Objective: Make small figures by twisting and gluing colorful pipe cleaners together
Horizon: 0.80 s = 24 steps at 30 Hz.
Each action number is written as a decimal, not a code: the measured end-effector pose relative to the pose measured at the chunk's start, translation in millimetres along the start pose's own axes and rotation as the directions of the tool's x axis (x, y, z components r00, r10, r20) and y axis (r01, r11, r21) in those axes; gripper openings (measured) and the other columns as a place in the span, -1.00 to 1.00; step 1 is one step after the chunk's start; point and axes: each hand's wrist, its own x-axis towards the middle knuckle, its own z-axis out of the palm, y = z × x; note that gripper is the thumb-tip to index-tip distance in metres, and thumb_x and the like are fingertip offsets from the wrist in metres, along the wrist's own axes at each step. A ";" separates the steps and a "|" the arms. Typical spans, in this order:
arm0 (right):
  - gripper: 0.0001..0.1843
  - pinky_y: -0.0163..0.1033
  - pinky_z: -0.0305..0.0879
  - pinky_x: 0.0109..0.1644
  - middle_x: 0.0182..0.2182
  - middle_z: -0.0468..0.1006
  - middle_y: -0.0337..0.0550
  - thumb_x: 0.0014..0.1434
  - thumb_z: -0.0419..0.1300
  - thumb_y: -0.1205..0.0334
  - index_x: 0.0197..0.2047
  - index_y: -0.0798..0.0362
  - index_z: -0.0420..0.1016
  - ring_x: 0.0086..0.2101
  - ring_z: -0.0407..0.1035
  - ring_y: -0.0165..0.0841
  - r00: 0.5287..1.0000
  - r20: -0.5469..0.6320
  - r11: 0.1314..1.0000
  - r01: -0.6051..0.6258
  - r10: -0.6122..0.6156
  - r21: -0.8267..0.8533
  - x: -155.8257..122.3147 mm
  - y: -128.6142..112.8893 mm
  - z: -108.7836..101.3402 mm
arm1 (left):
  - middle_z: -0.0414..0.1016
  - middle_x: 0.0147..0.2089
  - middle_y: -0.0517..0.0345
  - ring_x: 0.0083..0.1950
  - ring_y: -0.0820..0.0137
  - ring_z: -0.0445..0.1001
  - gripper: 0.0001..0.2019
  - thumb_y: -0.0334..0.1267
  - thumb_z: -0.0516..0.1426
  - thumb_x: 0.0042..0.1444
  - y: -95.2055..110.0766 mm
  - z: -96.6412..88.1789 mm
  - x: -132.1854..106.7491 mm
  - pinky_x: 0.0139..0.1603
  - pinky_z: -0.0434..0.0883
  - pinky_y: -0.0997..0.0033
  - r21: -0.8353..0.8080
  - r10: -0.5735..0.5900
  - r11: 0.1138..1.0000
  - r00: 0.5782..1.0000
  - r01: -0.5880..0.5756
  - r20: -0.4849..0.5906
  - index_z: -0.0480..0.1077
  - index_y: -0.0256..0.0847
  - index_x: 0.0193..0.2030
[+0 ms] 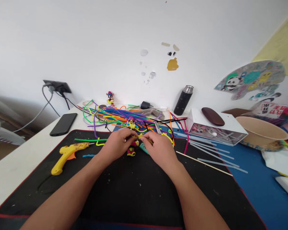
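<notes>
A small doll of pipe cleaners (131,122) is at the middle of the black mat, its yellow and dark head above my fingers and its magenta and yellow legs below them. My left hand (118,143) is closed on the doll from the left, thumb and fingers pinched at its body. My right hand (161,149) pinches a small yellow pipe cleaner part at the doll's right side. The fingers hide most of the body, so I cannot see whether that part is joined to it. A teal object (144,148) lies partly under my right hand.
Behind the hands lies a heap of coloured pipe cleaners (120,111), with a similar doll (110,98) near the wall. A yellow glue gun (67,155) and phone (63,124) are left. Right are glue sticks (216,151), a wooden stick (204,163), a box (220,131) and a flask (183,100).
</notes>
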 end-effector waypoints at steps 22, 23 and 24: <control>-0.53 -0.31 0.00 -0.54 -0.66 0.27 -0.39 0.25 0.24 -0.24 -0.36 0.03 0.48 -0.64 0.07 -0.47 0.977 0.178 0.701 -0.208 0.116 0.682 4.9 9.4 -8.1 | 0.62 -0.41 0.05 -0.43 0.36 0.55 -0.58 0.09 0.45 -0.02 11.9 -14.7 -2.9 -0.35 0.53 0.37 -0.705 -0.186 0.599 0.922 0.380 0.338 0.62 -0.26 -0.27; -0.51 -0.32 -0.02 -0.55 -0.67 0.24 -0.40 0.23 0.25 -0.27 -0.36 0.03 0.46 -0.65 0.04 -0.48 0.974 0.196 0.666 -0.222 0.115 0.713 4.9 9.4 -8.2 | 0.62 -0.40 0.05 -0.43 0.36 0.55 -0.57 0.09 0.46 -0.04 11.3 -14.6 -3.3 -0.35 0.53 0.37 -0.717 -0.193 0.580 0.920 0.388 0.342 0.62 -0.26 -0.27; -0.49 -0.32 -0.03 -0.56 -0.68 0.23 -0.41 0.22 0.26 -0.29 -0.36 0.03 0.45 -0.66 0.03 -0.49 0.972 0.205 0.639 -0.228 0.112 0.734 4.8 9.4 -8.0 | 0.62 -0.41 0.05 -0.43 0.37 0.55 -0.57 0.08 0.47 -0.06 10.9 -14.3 -3.7 -0.36 0.53 0.38 -0.729 -0.201 0.559 0.917 0.395 0.344 0.61 -0.26 -0.28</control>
